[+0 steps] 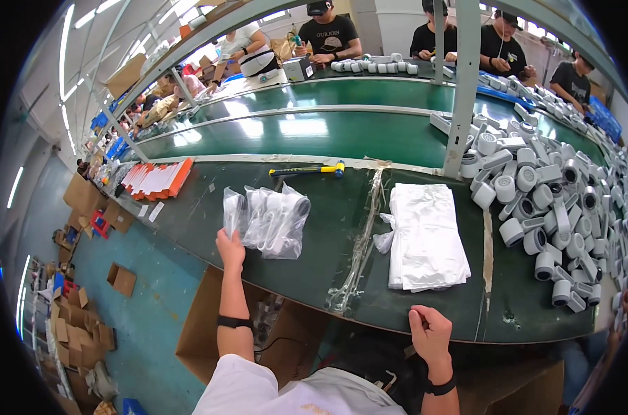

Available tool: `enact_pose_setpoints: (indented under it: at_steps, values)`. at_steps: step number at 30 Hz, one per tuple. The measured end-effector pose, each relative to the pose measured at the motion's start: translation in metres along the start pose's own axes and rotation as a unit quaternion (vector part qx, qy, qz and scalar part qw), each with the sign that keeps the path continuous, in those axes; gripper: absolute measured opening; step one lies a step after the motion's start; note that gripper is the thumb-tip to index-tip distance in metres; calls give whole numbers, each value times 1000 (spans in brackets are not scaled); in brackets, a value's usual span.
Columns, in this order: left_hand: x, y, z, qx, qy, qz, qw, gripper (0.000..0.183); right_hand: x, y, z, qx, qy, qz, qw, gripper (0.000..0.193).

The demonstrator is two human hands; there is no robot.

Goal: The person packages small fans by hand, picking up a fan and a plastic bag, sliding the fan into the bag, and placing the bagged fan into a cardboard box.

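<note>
Apparently placing bagged device (233, 207), gripped in left hand (231, 249), beside bagged group (280, 223) rightward.
Curling right hand (431, 335), seemingly empty, short of white bags (426, 238); likely needing looser left grip next.

- My left forearm (231, 301): extended forward, away from me.
- My left hand (231, 250): fingers closed in a grip.
- My right forearm (441, 402): held lower, nearer to me.
- My right hand (431, 335): fingers curled loosely inward (thumb alongside, pointing forward).

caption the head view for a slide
Left hand holding a bagged device beside more bagged devices; right hand near white plastic bags; grey devices heaped at right.
</note>
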State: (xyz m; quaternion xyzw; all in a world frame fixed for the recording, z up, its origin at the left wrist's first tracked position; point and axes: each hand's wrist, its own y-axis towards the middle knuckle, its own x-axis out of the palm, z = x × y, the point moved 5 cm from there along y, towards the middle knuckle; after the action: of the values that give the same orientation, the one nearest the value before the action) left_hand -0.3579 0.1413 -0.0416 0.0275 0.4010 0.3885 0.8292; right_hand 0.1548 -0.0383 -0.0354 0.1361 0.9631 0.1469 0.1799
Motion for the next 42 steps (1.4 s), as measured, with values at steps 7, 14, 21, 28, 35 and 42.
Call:
enact_pose_setpoints:
  at_steps: [7, 14, 21, 28, 35, 42]
  values:
    - [4, -5, 17, -15, -77, -69, 995, 49, -1, -5, -1, 1, 3, 11, 1000, 10]
    - [-29, -66, 119, 225, -154, 39, 961, 35, -4, 0, -4, -20, -40, 31, 998, 10]
    - [28, -197, 167, 242, -347, -293, 857, 25, -111, 4, -14, 31, -93, 206, 974, 12]
    - [29, -237, 234, 325, -309, -414, 792, 29, -346, -6, 58, 83, -574, 340, 740, 41]
    - [44, -275, 309, 528, -194, -385, 732, 27, -375, -2, 111, 185, -633, 160, 734, 44]
    - [51, -278, 305, 566, -135, -342, 737, 19, -310, -5, 34, 68, -410, 162, 895, 32]
